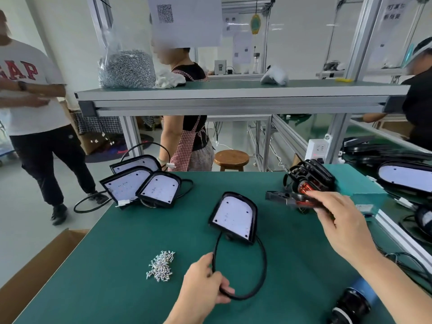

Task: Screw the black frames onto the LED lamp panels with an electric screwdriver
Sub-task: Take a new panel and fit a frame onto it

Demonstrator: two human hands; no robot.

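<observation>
The worktop (112, 277) carries one lamp panel (233, 217) at its centre, lying white face up inside its black frame (254, 222). The frame's narrower end points toward twelve o'clock. A black cable (264, 265) leaves the lamp's near edge and curls in a loop toward six o'clock. The left hand (203, 285) grips this cable at the loop's seven o'clock side, fingers and thumb closed around it. The right hand (339, 222) is at two o'clock of the lamp. It holds the electric screwdriver (280, 197), fingers curled over its red body, and the tool's black end points toward nine o'clock; this part of the view is blurred. The screwdriver is apart from the lamp. A small heap of loose screws (161, 265) lies on the worktop at eight o'clock of the lamp, near the left hand but not touching it. Three further lamps (140, 183) are stacked overlapping at the worktop's ten o'clock corner, their cables hanging over the edge. A clear bag of screws (127, 69) stands on the raised shelf (233, 94) beyond. A wooden stool (231, 159) stands on the floor at twelve o'clock.
</observation>
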